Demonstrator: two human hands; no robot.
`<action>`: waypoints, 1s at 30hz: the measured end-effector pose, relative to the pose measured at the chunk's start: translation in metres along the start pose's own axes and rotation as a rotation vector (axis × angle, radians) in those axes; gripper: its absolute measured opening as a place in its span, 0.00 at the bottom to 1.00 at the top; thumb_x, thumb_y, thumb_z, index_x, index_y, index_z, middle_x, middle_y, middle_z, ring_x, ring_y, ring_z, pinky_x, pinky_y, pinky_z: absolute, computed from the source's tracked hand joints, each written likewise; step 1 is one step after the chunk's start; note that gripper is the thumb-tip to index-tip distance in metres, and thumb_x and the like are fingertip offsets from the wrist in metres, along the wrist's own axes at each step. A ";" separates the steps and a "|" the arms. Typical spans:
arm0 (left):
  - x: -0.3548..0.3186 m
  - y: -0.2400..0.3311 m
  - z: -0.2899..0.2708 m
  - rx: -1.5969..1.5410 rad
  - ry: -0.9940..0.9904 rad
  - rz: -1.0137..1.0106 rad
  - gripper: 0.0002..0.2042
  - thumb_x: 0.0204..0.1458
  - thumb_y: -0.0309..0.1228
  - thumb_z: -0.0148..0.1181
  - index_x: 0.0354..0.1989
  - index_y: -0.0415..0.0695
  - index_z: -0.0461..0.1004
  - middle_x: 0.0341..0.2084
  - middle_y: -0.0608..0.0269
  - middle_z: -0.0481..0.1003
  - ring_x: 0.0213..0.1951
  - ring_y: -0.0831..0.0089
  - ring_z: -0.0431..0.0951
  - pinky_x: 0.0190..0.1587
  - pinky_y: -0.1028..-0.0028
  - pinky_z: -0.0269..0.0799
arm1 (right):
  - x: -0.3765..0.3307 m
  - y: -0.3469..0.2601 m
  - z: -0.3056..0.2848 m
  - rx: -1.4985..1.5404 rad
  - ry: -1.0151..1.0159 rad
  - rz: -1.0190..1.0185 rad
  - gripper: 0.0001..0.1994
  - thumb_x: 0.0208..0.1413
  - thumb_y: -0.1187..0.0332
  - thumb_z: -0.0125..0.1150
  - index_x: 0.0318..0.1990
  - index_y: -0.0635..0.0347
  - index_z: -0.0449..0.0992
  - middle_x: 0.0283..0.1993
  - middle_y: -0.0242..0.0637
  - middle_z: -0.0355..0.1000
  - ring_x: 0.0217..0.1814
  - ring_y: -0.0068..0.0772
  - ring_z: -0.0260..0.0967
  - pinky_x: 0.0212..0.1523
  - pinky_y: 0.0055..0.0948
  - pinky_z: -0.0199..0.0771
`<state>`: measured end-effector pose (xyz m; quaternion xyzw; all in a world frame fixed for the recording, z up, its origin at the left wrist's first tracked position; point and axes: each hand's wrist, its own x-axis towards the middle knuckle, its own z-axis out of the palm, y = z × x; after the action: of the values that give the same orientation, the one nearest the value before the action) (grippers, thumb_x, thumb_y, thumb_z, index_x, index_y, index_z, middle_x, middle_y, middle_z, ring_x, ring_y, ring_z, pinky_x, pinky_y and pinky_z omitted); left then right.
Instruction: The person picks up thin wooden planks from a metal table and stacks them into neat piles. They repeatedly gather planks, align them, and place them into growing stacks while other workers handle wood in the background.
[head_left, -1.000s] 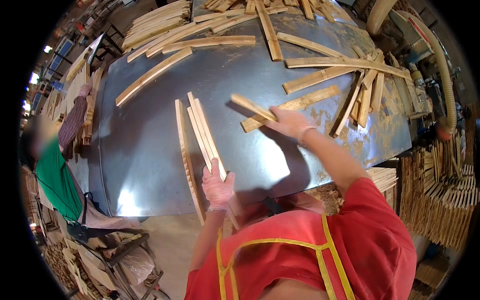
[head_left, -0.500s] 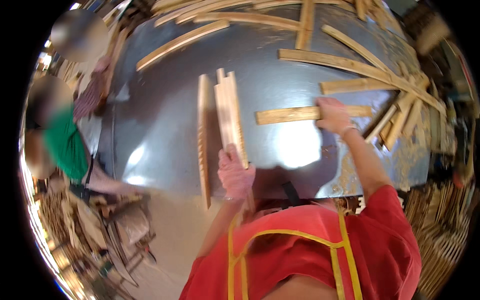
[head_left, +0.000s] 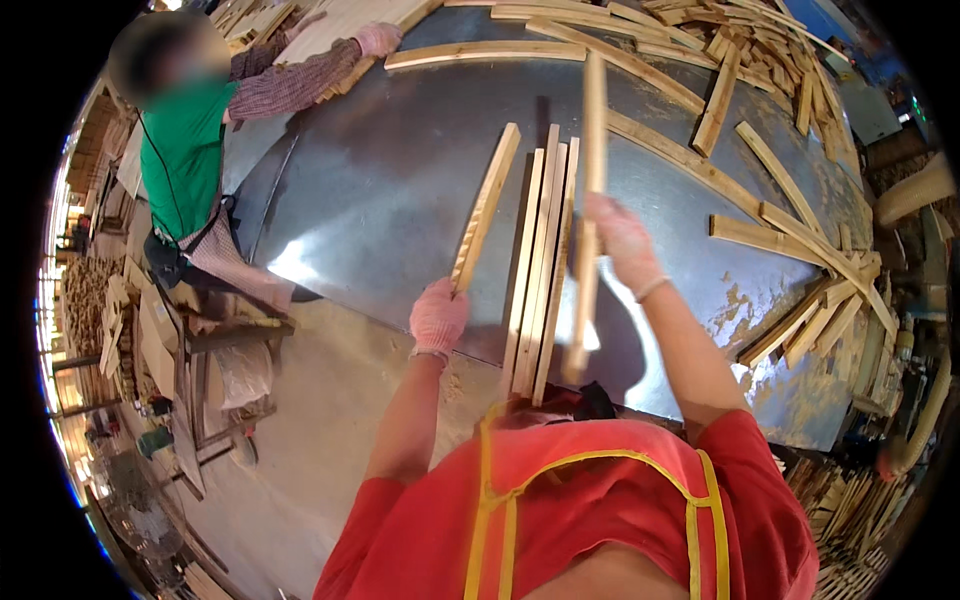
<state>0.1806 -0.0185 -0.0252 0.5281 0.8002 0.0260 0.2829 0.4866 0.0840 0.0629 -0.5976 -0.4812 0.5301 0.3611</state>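
My gloved left hand (head_left: 438, 318) is closed around the near end of a wooden strip (head_left: 487, 205), which slants away over the metal tabletop (head_left: 400, 150). My gloved right hand (head_left: 625, 240) grips another wooden strip (head_left: 594, 130), blurred by motion and pointing away from me. Between the two hands, several narrow wooden strips (head_left: 540, 260) lie side by side, their near ends reaching the table edge by my body. The strip in my right hand is just right of this group; whether it touches the table, I cannot tell.
More loose strips (head_left: 740, 190) lie crossed on the right, with a heap of wood pieces (head_left: 760, 40) at the far right. A co-worker in green (head_left: 185, 170) stands at the left, one gloved hand (head_left: 378, 40) on a wide board (head_left: 340, 30). Sawdust patches the tabletop's right side.
My right hand has brought its strip leftward, turning it from crosswise to lengthwise. My left hand has gone from the grouped strips to the separate one on their left. The co-worker now reaches farther across.
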 end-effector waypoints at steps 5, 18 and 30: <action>0.000 -0.008 -0.037 -0.254 0.050 0.063 0.23 0.60 0.49 0.59 0.59 0.51 0.78 0.53 0.50 0.81 0.54 0.44 0.81 0.57 0.52 0.78 | 0.011 -0.007 0.129 -0.027 -0.375 0.433 0.38 0.72 0.37 0.51 0.60 0.72 0.77 0.53 0.56 0.80 0.53 0.49 0.80 0.57 0.41 0.79; 0.039 -0.065 -0.060 0.050 0.183 0.042 0.29 0.60 0.45 0.63 0.69 0.51 0.66 0.52 0.44 0.82 0.52 0.41 0.83 0.53 0.48 0.81 | -0.045 0.077 -0.007 -0.268 -0.078 0.305 0.47 0.62 0.41 0.63 0.74 0.76 0.64 0.50 0.55 0.82 0.42 0.30 0.79 0.47 0.28 0.82; 0.011 -0.029 -0.024 0.130 0.400 0.490 0.44 0.52 0.50 0.74 0.74 0.38 0.64 0.68 0.45 0.72 0.69 0.49 0.72 0.71 0.57 0.68 | -0.041 0.052 0.005 -0.045 -0.338 0.390 0.28 0.63 0.59 0.62 0.66 0.68 0.74 0.36 0.36 0.76 0.35 0.25 0.73 0.35 0.30 0.77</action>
<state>0.1419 -0.0158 -0.0190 0.7065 0.6889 0.1457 0.0709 0.4925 0.0302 0.0247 -0.5900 -0.4220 0.6711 0.1532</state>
